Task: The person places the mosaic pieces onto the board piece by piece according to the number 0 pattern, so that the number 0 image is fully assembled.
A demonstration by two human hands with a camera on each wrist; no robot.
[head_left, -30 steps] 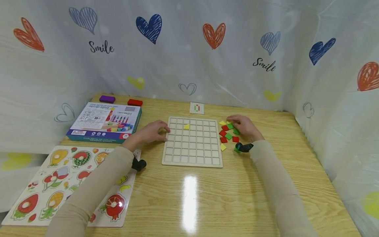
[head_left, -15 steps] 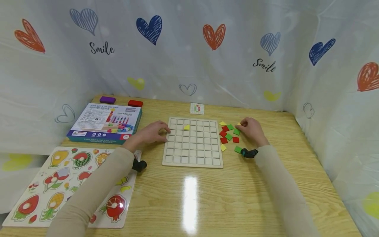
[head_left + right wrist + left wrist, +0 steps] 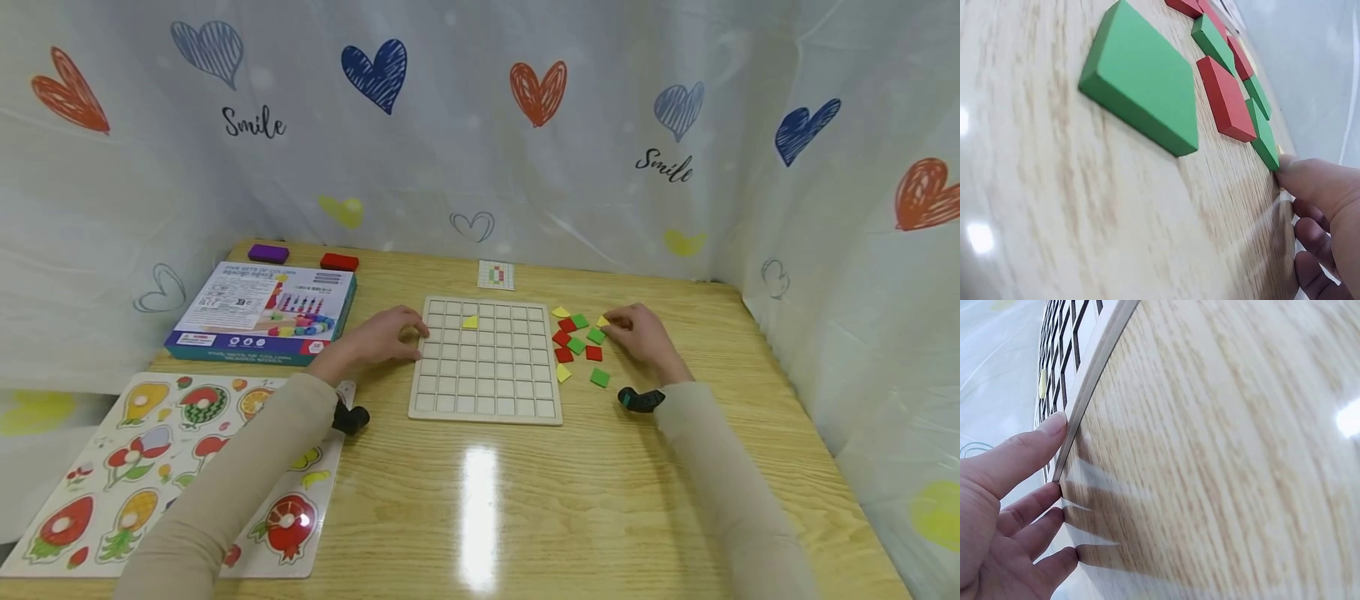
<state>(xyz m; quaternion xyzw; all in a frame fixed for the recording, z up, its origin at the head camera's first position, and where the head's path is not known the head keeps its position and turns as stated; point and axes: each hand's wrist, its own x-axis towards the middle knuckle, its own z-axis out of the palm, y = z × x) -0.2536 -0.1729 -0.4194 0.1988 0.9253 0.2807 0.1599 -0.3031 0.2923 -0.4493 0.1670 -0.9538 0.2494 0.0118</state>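
A pale wooden grid board (image 3: 485, 421) lies on the table, with one yellow piece (image 3: 470, 322) in a cell of its second row. My left hand (image 3: 384, 340) rests at the board's left side; in the left wrist view its thumb and fingertips touch the rim, fingers loosely bent. To the right of the board, my right hand (image 3: 639, 333) pinches a small yellow piece (image 3: 602, 322) between thumb and fingers, by a green tile (image 3: 596, 336). In the right wrist view the thumb hides most of that yellow piece. Red tiles (image 3: 593, 353) and other loose pieces lie close by.
A small pattern card (image 3: 497, 274) lies behind the board. At left are a boxed bead set (image 3: 262, 312), a fruit puzzle board (image 3: 180, 467), a purple block (image 3: 268, 253) and a red block (image 3: 339, 262). A printed curtain (image 3: 420, 167) surrounds the table's back and sides.
My right hand has moved right and slightly toward me from the far end of the loose pieces, bringing the yellow piece along. The left hand stays at the board.
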